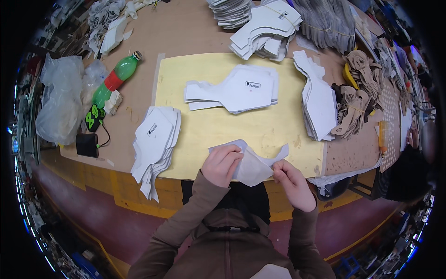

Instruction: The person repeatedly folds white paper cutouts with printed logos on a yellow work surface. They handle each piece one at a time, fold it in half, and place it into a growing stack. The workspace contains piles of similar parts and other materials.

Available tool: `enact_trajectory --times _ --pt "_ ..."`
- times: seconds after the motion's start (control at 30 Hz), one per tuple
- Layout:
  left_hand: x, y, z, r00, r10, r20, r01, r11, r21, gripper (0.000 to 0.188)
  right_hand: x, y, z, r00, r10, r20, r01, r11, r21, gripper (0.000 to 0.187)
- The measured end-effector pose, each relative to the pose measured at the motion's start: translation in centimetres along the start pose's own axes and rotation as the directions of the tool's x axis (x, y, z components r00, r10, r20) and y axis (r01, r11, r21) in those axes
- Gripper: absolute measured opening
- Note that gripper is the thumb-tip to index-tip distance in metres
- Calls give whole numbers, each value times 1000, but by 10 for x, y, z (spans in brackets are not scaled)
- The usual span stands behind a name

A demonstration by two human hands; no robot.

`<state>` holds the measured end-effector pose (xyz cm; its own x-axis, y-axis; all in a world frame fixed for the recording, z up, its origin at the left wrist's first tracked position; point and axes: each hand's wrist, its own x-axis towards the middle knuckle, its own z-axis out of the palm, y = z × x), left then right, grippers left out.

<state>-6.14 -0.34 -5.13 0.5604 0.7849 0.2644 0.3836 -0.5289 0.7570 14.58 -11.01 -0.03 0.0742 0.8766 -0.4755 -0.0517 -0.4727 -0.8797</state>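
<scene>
At the near edge of the yellow sheet, my two hands hold a thin, shaped white-grey cut piece [253,168], folded or bent over between them. My left hand [222,165] pinches its left part near the top. The fingers of my right hand [291,182] are closed on its right corner, below a narrow curved strip that sticks up. Just beyond lies a stack of white cut pieces [241,93] with a dark printed label. More such stacks lie to the left [157,135] and to the right [318,102], the left one hanging over the table edge.
On the left stand a green bottle [124,69], plastic bags [60,97] and a black power bank [87,145] with a cable. Bundled white [269,28] and grey pieces [325,23] lie at the back. Beige bundles [350,109] lie on the right.
</scene>
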Motion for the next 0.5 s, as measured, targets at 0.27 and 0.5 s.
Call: enact_trajectory --times 0.27,0.5 --pt "3 2 2 998 36 58 -34 999 -33 17 3 7 -20 987 83 135 -111 968 224 23" --pt "7 2 6 998 27 50 -27 1000 3 16 4 7 -21 996 87 25 -91 971 223 20"
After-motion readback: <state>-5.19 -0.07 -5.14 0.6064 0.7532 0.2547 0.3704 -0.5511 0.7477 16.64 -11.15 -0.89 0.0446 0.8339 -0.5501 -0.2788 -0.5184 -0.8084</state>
